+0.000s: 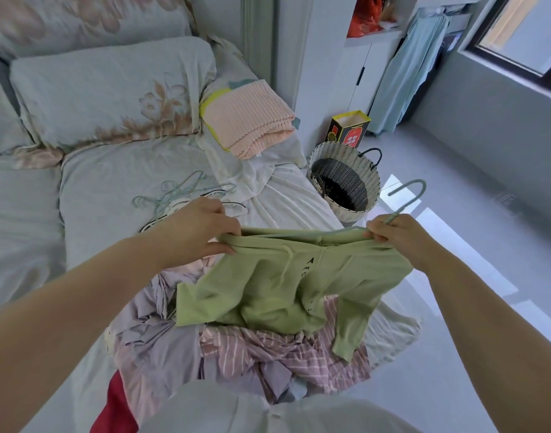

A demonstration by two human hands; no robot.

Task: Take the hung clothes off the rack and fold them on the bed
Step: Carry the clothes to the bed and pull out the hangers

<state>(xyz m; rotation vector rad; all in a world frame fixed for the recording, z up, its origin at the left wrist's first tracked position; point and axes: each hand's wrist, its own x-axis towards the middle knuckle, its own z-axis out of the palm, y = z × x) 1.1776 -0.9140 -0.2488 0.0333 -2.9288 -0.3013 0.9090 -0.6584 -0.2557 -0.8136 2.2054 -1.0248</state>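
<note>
My left hand (199, 226) pinches one shoulder of the light green hooded sweatshirt (286, 282), the fabric bunched between thumb and curled fingers (219, 246). My right hand (399, 239) grips the other shoulder together with the neck of the pale teal wire hanger (405, 198). The hanger's bar lies inside the collar and its hook sticks up beyond my knuckles. The sweatshirt hangs stretched between both hands. Its body and one sleeve sag onto a heap of lilac and pink-striped clothes (268, 348), which lies at the near edge of the bed (99, 189), just in front of me.

Farther up the bed, beyond my left hand, a tangle of loose teal and white hangers (180, 192) rests on the pale floral cover. A folded peach ribbed blanket (249, 120) sits near the bed's right edge, beside a large floral pillow (105, 92) at the head.

On the glossy pale floor (486, 245), a cream woven basket with dark handles (346, 179) stands close to the bed. Behind it is a red, black and yellow carton (349, 129). A light blue cloth (405, 73) hangs by the white cupboard, and a dark-framed window (524, 35) fills the far right corner.
</note>
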